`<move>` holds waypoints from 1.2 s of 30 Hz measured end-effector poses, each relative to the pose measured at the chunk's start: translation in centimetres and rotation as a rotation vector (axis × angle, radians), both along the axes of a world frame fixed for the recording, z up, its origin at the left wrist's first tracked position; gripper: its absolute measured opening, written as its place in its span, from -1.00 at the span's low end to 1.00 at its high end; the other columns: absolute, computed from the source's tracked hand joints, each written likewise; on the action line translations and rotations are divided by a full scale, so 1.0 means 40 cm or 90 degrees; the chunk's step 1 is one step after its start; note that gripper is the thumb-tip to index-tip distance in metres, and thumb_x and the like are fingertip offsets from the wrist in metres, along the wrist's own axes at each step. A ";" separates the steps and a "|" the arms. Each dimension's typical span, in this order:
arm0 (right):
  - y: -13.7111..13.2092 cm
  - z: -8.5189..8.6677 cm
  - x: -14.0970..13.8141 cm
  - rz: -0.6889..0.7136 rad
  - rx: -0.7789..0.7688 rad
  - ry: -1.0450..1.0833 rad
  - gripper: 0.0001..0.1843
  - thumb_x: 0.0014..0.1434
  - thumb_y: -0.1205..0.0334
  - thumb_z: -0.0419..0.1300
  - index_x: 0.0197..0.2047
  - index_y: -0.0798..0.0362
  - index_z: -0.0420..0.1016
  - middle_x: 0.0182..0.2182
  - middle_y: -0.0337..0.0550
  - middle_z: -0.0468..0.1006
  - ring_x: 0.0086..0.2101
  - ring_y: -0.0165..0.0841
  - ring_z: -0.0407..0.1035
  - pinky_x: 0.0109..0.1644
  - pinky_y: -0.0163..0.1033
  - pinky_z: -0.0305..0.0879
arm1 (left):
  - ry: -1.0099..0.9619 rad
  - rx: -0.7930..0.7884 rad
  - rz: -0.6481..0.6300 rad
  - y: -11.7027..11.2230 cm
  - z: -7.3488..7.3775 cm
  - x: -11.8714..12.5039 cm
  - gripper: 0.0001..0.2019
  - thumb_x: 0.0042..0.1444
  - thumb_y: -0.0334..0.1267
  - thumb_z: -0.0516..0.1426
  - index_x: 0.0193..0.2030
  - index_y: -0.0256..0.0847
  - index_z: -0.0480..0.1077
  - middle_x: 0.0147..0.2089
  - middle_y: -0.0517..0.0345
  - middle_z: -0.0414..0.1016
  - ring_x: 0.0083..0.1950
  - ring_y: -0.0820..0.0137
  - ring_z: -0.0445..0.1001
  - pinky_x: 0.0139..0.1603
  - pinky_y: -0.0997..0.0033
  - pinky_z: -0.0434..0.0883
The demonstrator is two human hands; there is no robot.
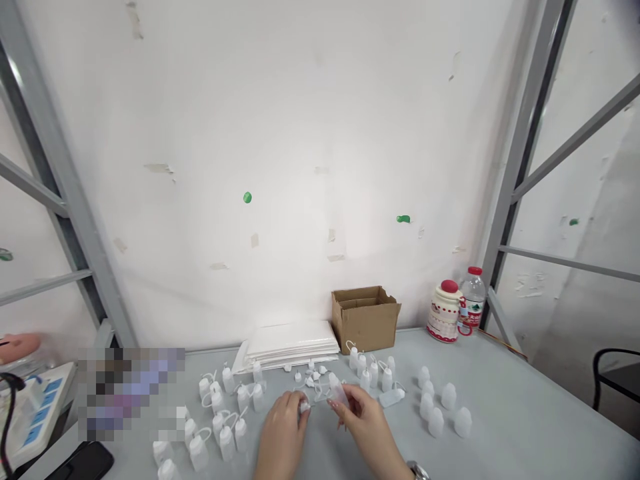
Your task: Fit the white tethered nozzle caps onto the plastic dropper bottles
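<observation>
My right hand [366, 421] is closed around a small translucent white squeeze bottle [337, 389], tilted with its top up and to the left. To its left, my left hand [283, 427] pinches a small white cap [305, 404] between thumb and fingers. Between and behind the hands lies a loose pile of white caps [311, 380] with thin straps. Capped bottles [227, 443] with looped straps stand in groups on the left, and more capped bottles [365, 380] stand behind my right hand. One bottle [392, 398] lies on its side there.
Several translucent rounded pieces [463, 422] stand on the grey table [520, 427] at right. A cardboard box [367, 323], a white stack of sheets [290, 343], a cream jar [444, 312] and a clear bottle [473, 293] line the back. A phone [87, 461] and power strip [43, 413] lie left.
</observation>
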State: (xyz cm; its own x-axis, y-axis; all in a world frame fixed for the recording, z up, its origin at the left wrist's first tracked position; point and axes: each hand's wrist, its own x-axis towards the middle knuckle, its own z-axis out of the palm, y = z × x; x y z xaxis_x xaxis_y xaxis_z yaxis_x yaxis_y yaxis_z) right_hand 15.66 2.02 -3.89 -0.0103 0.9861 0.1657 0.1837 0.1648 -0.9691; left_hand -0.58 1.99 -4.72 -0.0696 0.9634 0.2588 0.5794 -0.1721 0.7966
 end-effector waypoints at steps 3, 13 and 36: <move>0.001 0.001 -0.001 0.000 -0.007 0.013 -0.62 -0.08 -0.01 0.22 -0.31 0.14 0.49 -0.60 -0.28 0.34 -0.56 -0.38 0.26 -0.43 -0.27 0.22 | -0.090 0.005 0.006 0.008 0.006 0.001 -0.79 -0.09 -0.15 0.13 -0.32 -0.15 0.47 -0.31 0.03 0.47 -0.21 0.18 0.43 -0.14 0.23 0.30; -0.007 0.023 -0.011 0.058 -0.065 0.158 -0.49 -0.26 -0.20 0.28 -0.44 0.08 0.38 -0.56 -0.23 0.43 -0.58 -0.43 0.26 -0.50 -0.31 0.20 | -0.700 -0.267 -0.014 0.005 0.049 -0.011 -0.74 -0.28 -0.19 0.31 -0.38 -0.24 0.52 -0.29 0.01 0.59 -0.23 0.30 0.52 -0.12 0.37 0.35; -0.028 0.020 -0.037 0.122 -0.117 0.102 -0.51 -0.30 -0.18 0.30 -0.53 0.12 0.40 -0.71 -0.36 0.31 -0.66 -0.50 0.20 -0.53 -0.35 0.13 | -0.602 -0.193 -0.091 0.001 0.042 0.016 -0.67 -0.37 -0.07 0.32 -0.44 -0.24 0.54 -0.33 -0.02 0.60 -0.14 0.15 0.47 -0.03 0.24 0.30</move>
State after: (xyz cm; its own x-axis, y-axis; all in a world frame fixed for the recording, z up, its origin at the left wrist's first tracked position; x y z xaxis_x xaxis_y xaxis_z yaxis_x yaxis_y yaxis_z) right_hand 14.20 0.92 -3.08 -0.1872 0.9823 -0.0001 0.0081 0.0014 -1.0000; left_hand 0.05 2.05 -3.06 0.0013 0.9948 -0.1016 -0.3249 0.0965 0.9408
